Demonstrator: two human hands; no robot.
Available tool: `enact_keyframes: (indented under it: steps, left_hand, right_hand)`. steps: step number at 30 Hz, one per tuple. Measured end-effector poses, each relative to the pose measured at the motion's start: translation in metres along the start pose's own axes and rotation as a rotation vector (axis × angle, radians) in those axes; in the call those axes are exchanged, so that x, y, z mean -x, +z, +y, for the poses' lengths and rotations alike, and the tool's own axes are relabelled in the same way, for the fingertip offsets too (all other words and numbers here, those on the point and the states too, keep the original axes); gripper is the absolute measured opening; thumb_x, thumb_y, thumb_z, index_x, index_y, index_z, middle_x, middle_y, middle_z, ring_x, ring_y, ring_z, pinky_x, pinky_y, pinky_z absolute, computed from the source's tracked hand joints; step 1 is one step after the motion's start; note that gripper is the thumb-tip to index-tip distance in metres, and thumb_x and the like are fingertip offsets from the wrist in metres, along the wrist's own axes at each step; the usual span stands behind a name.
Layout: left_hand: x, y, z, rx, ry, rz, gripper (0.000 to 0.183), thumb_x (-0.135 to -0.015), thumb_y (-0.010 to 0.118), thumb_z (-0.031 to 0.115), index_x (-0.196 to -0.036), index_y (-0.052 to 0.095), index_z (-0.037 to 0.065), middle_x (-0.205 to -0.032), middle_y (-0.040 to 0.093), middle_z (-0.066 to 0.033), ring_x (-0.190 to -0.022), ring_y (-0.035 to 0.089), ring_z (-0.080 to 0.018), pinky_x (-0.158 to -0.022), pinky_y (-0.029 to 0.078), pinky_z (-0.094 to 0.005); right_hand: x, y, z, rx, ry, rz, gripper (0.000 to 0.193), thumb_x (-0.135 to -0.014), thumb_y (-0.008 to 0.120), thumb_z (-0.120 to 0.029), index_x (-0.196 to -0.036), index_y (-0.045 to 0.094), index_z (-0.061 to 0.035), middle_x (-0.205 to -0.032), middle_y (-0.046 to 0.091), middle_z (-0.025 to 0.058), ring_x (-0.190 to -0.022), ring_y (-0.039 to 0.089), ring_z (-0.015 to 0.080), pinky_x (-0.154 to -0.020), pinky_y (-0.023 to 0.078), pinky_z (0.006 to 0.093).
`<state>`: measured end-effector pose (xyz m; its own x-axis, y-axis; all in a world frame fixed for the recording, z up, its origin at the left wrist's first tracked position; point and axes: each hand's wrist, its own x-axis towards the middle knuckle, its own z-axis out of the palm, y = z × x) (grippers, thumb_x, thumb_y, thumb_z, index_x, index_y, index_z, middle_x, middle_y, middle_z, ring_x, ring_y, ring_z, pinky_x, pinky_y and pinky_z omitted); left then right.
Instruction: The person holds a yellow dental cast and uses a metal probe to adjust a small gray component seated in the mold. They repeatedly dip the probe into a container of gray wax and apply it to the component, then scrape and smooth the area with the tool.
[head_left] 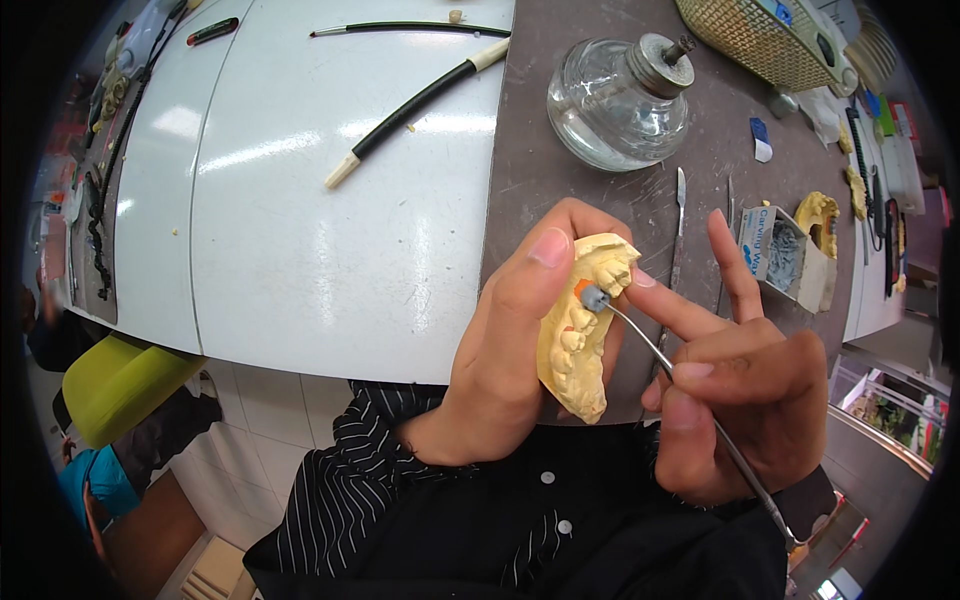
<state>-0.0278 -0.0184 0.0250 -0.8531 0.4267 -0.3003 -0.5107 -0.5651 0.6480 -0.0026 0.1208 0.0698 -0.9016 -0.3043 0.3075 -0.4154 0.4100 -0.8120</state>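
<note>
My left hand (510,330) is closed round a yellow plaster dental model (562,350), its thumb along the model's upper left edge. On the model's row of teeth sits a small grey wax tooth (595,298), with an orange patch beside it. A thin metal dental carving tool (728,447) is pinched in my right hand (755,400). Its bent tip meets the grey wax, and its other end slants down to the lower right. One right finger reaches to the model's edge; another points upward.
A glass spirit burner (620,105) stands beyond my hands. Right of them are a metal spatula (681,215), an open box of grey wax (780,255) and another plaster model (820,220). A black rod with pale ends (420,108) lies on the white table (290,240). A basket (760,45) is far right.
</note>
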Motion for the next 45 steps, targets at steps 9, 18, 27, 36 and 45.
enact_keyframes:
  steps: [9, 18, 27, 36, 45]
  left_hand:
    - [-0.0004, -0.0014, -0.0023, -0.007, 0.018, 0.013, 0.046, -0.086, 0.034, 0.049, -0.086, 0.041, 0.004, -0.060, 0.038, 0.0009, -0.047, 0.036, -0.0060, -0.040, 0.025, -0.0200]
    - [0.0001, -0.0027, -0.0012, -0.012, 0.010, 0.004, 0.046, -0.086, 0.035, 0.049, -0.086, 0.041, 0.003, -0.060, 0.038, 0.0006, -0.047, 0.036, -0.0062, -0.039, 0.025, -0.0203]
    - [0.0004, -0.0040, -0.0022, 0.004, 0.005, -0.005, 0.047, -0.086, 0.034, 0.050, -0.087, 0.041, 0.004, -0.061, 0.039, 0.0004, -0.045, 0.035, -0.0062, -0.039, 0.025, -0.0200]
    - [0.0004, -0.0002, -0.0018, -0.025, 0.020, 0.030, 0.047, -0.086, 0.033, 0.050, -0.088, 0.041, 0.004, -0.054, 0.038, 0.0001, -0.042, 0.035, -0.0063, -0.036, 0.024, -0.0199]
    - [0.0002, -0.0023, -0.0012, 0.008, 0.002, 0.005, 0.046, -0.085, 0.035, 0.049, -0.088, 0.042, 0.004, -0.059, 0.039, 0.0005, -0.045, 0.037, -0.0065, -0.038, 0.025, -0.0200]
  right_hand:
    - [-0.0036, -0.0031, -0.0027, 0.045, -0.016, -0.081, 0.017, -0.079, 0.053, -0.002, -0.090, 0.040, -0.0045, -0.065, 0.052, 0.0039, -0.085, 0.064, 0.0316, -0.101, 0.014, 0.0636]
    - [-0.0015, 0.0044, 0.0004, 0.020, -0.046, 0.032, 0.013, -0.078, 0.052, -0.002, -0.086, 0.042, -0.0033, -0.061, 0.052, 0.0040, -0.082, 0.065, 0.0312, -0.100, 0.017, 0.0643]
    - [-0.0047, 0.0008, -0.0057, 0.080, -0.031, -0.048, 0.014, -0.079, 0.053, -0.003, -0.087, 0.042, -0.0033, -0.062, 0.053, 0.0044, -0.081, 0.065, 0.0309, -0.100, 0.017, 0.0643]
    - [-0.0035, -0.0002, -0.0043, 0.047, -0.029, -0.046, 0.016, -0.078, 0.053, -0.002, -0.088, 0.041, -0.0031, -0.063, 0.052, 0.0047, -0.083, 0.065, 0.0316, -0.100, 0.016, 0.0644]
    - [-0.0062, -0.0032, -0.0080, 0.096, -0.026, -0.107, 0.016, -0.078, 0.053, -0.002, -0.089, 0.041, -0.0030, -0.063, 0.053, 0.0046, -0.084, 0.065, 0.0307, -0.100, 0.015, 0.0645]
